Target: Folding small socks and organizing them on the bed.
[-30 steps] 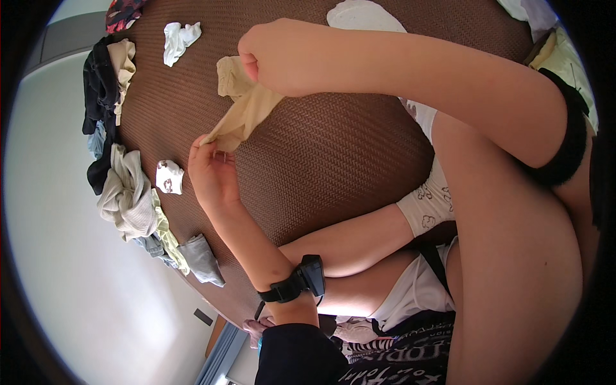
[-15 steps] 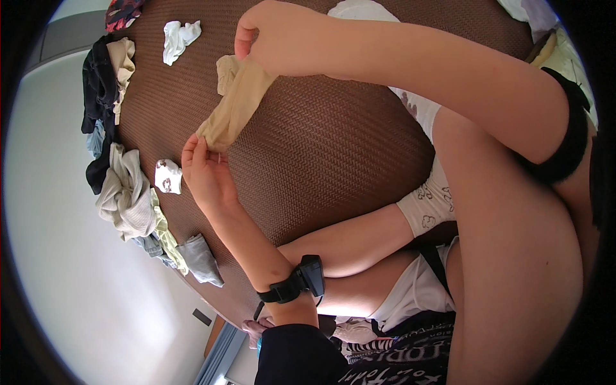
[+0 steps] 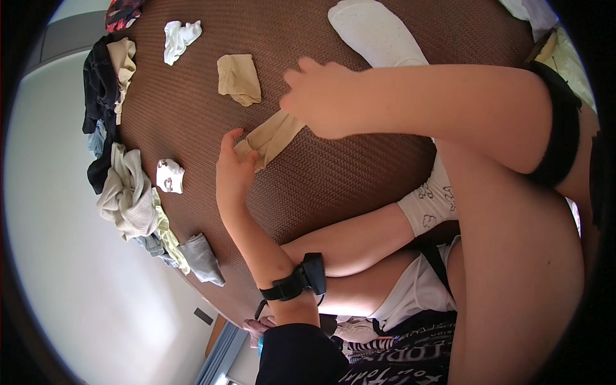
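Observation:
A tan sock [image 3: 277, 138] is stretched low over the brown woven mat between my two hands. My left hand [image 3: 236, 173] has its end between thumb and fingers. The other end goes under my right hand [image 3: 327, 99], whose curled fingers seem to grip it; its fingertips are partly hidden. Just beyond lies a second tan sock [image 3: 239, 79], folded short, touched by neither hand. A white crumpled sock [image 3: 180, 42] lies farther off, and a small white patterned sock [image 3: 169, 176] lies to the left.
Along the mat's left edge runs a row of clothes: black garments [image 3: 99, 83], a beige knit [image 3: 125, 192] and a grey folded cloth [image 3: 203, 259]. My white-socked foot [image 3: 372, 32] rests beyond my right hand. My bent legs [image 3: 513, 244] fill the lower right.
Both hands have moved right and nearer with the tan sock, which now hangs lower and more slantwise. The folded tan sock, partly covered before, now shows whole.

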A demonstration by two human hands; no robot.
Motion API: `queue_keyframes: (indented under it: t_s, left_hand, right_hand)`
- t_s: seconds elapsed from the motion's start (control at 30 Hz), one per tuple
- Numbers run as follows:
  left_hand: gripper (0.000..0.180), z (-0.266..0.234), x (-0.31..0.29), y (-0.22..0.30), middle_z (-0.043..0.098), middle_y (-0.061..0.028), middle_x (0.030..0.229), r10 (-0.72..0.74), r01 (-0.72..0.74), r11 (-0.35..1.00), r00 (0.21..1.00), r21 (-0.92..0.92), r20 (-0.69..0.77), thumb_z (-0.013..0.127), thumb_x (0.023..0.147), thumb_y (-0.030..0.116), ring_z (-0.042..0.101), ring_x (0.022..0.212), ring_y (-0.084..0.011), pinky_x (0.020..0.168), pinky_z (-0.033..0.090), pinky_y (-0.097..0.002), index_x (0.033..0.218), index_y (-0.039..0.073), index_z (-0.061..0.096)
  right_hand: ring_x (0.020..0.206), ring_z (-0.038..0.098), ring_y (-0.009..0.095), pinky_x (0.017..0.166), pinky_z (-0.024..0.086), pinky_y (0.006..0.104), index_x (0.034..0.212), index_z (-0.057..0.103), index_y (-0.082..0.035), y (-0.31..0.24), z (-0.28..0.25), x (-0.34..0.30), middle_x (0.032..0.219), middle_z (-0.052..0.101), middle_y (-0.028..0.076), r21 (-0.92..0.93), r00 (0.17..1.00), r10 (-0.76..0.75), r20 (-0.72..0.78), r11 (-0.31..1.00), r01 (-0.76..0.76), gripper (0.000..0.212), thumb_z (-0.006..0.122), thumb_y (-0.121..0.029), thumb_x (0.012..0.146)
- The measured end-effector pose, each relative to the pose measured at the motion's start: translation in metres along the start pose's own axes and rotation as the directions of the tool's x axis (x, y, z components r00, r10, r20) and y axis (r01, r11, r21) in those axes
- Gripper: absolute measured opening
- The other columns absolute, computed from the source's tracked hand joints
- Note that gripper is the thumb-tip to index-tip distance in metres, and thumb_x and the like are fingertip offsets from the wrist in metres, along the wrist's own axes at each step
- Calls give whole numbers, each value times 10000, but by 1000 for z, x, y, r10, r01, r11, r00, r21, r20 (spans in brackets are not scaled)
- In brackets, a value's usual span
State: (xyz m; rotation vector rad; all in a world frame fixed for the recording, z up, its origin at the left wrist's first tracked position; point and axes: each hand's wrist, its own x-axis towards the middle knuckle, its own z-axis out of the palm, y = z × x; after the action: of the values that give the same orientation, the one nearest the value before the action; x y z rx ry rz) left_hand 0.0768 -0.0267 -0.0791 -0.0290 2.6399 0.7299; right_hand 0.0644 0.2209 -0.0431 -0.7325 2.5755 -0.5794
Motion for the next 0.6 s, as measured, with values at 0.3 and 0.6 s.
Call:
queue_keyframes:
  t_s: [0.3, 0.6]
  left_hand:
    - [262, -10, 0, 13, 596, -71, 787, -147, 146, 986, 989, 79, -1, 588, 794, 77, 541, 675, -118, 599, 425, -255, 1037, -9, 540]
    - [211, -7, 2, 3, 603, -59, 754, -146, 145, 989, 989, -19, -17, 584, 811, 73, 544, 668, -107, 590, 423, -251, 1007, 0, 559]
  right_hand:
    - [1086, 454, 308, 796, 484, 401, 1236, 452, -32, 3, 21, -9, 1343, 362, 150, -50, 987, -59, 147, 997, 67, 473, 560, -103, 781]
    - [1091, 456, 294, 815, 476, 389, 1066, 603, -20, 1, 5, 2, 1371, 355, 124, -91, 932, -19, 363, 994, 56, 307, 561, -111, 775]
